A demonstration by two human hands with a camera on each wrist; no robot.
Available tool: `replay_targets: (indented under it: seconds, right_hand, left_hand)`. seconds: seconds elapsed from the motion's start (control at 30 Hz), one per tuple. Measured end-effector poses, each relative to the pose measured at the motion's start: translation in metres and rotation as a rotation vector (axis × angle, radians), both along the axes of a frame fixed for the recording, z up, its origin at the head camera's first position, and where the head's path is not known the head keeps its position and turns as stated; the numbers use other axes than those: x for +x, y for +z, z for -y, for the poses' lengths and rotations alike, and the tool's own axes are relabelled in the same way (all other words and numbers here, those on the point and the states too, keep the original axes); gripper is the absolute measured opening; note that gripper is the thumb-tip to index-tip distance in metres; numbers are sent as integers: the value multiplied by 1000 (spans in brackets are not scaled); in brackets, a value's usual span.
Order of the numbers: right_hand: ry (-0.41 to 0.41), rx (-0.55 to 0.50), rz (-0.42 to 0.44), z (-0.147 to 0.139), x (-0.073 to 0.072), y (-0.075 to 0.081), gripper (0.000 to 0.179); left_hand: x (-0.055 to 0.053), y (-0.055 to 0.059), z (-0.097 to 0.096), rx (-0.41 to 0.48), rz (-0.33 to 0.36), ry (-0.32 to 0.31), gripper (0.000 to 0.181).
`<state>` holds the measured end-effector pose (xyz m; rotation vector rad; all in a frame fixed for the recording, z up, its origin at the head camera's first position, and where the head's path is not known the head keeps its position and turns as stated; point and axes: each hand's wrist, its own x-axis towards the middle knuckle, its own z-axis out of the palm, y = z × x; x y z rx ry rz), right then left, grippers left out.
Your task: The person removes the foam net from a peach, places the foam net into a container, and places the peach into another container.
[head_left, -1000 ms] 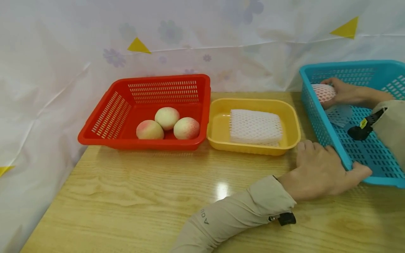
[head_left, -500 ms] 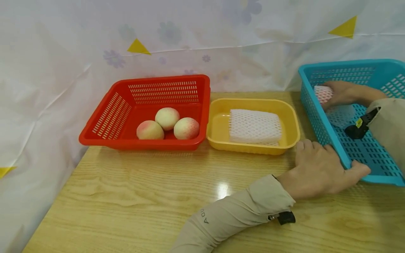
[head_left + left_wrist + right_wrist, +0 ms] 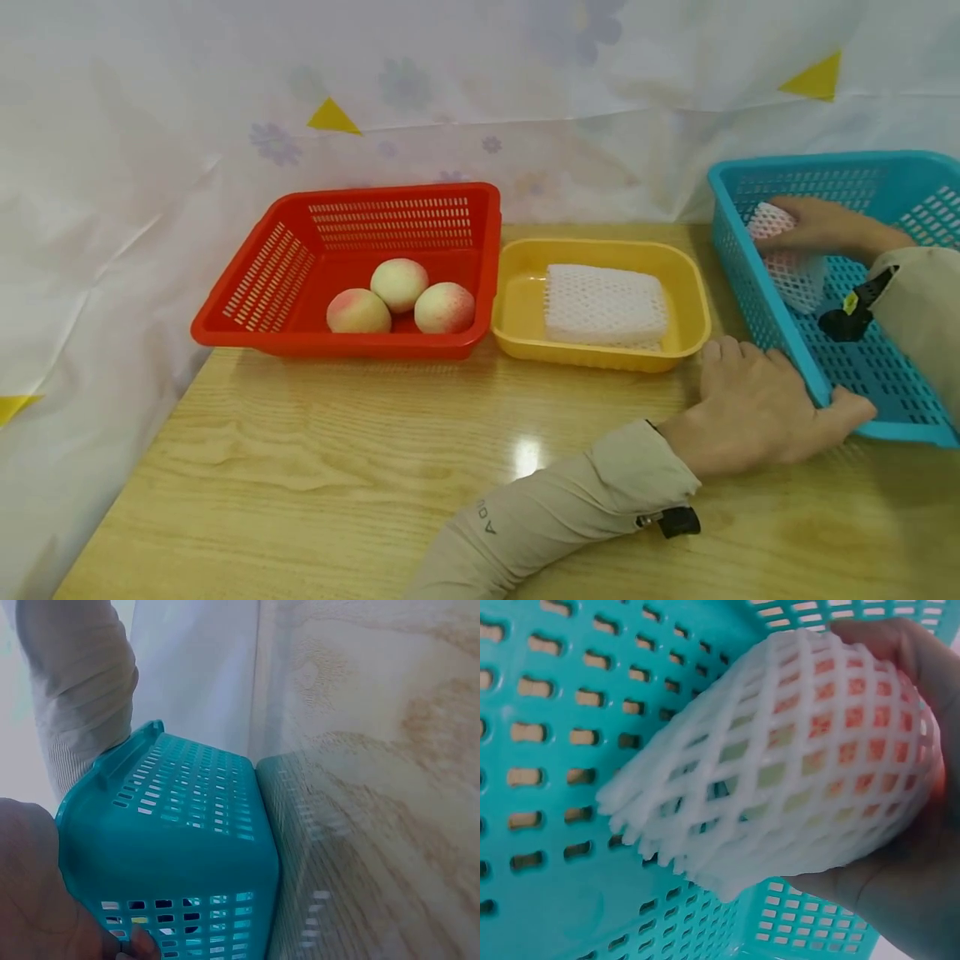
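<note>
In the head view my right hand (image 3: 821,227) is inside the blue basket (image 3: 798,333), by its left wall. It grips a peach (image 3: 862,724) wrapped in a white foam net sleeve (image 3: 705,780). Thumb and fingers curl round the fruit's rounded end, and the sleeve's loose end reaches past the fruit toward the slotted basket surface in the right wrist view. My left hand (image 3: 757,408) holds the basket's near left corner, thumb over the rim and the other fingers along the outside wall. The left wrist view shows that hand (image 3: 37,892) against the basket's side.
Left of the blue basket, a yellow tray (image 3: 517,312) holds a stack of flat white foam net sleeves (image 3: 606,304). Beside it a red basket (image 3: 262,337) contains three bare peaches (image 3: 400,285). All stand on a wooden table (image 3: 300,467) before a white flowered sheet (image 3: 525,75).
My right hand has shifted slightly right over the sleeved peach, which has turned a little, so the sleeve's loose end shows more plainly below the hand. My left hand keeps its hold.
</note>
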<state>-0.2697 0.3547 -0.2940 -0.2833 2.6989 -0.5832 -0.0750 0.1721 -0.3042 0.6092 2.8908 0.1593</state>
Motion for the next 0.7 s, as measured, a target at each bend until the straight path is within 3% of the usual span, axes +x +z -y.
replay_targets:
  seconds: [0.23,0.5,0.7]
  right_hand:
    - [39,39,-35,5,-2,-4,87]
    - [27,37,-90,10,4,12,71]
    - [1,105,-98,7,11,26,88]
  left_hand:
    - [4,-1,2,-18,-95,-26,67]
    - [6,0,1,-52,-74,-7,69]
    - [2,1,-2,-69,-67,28,63]
